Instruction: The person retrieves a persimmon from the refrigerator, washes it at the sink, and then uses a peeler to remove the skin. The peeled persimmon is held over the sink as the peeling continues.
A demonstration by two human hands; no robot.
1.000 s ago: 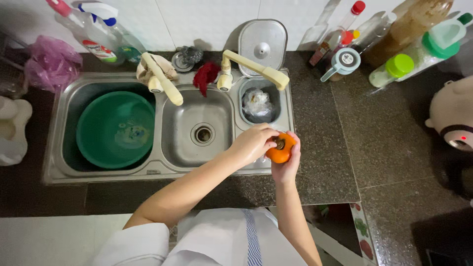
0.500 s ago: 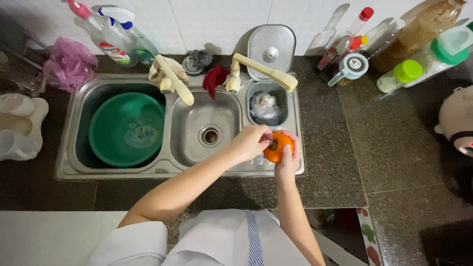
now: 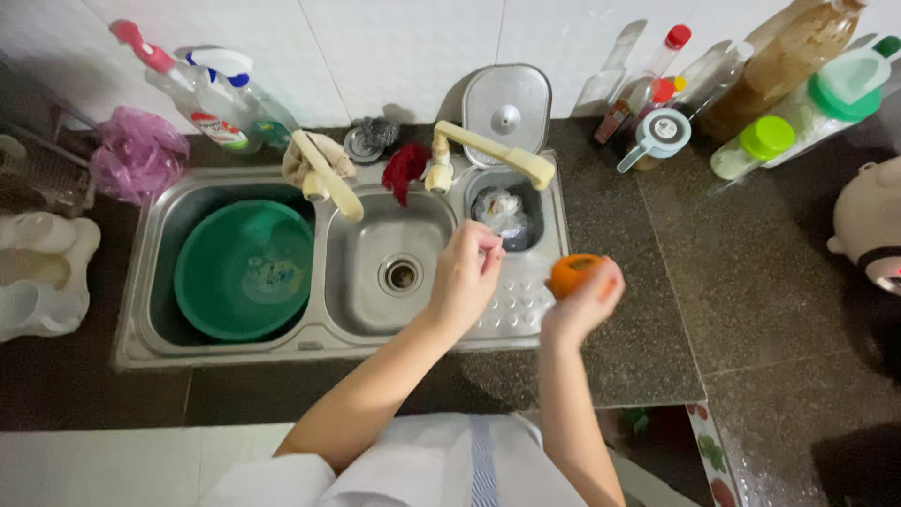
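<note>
Dark stone tabletop [image 3: 751, 310] carries one steel sink [image 3: 150, 329] with two basins and two taps. Left of the fingers, one green bowl [image 3: 244, 272] fills the larger basin. Right hand [image 3: 582, 300] grips one orange fruit [image 3: 572, 274]; left hand [image 3: 465, 277] hovers beside it, fingers pinched together.

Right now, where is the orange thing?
In the head view, the orange fruit sits in the right hand, over the sink's right edge, beside the left hand.
</note>
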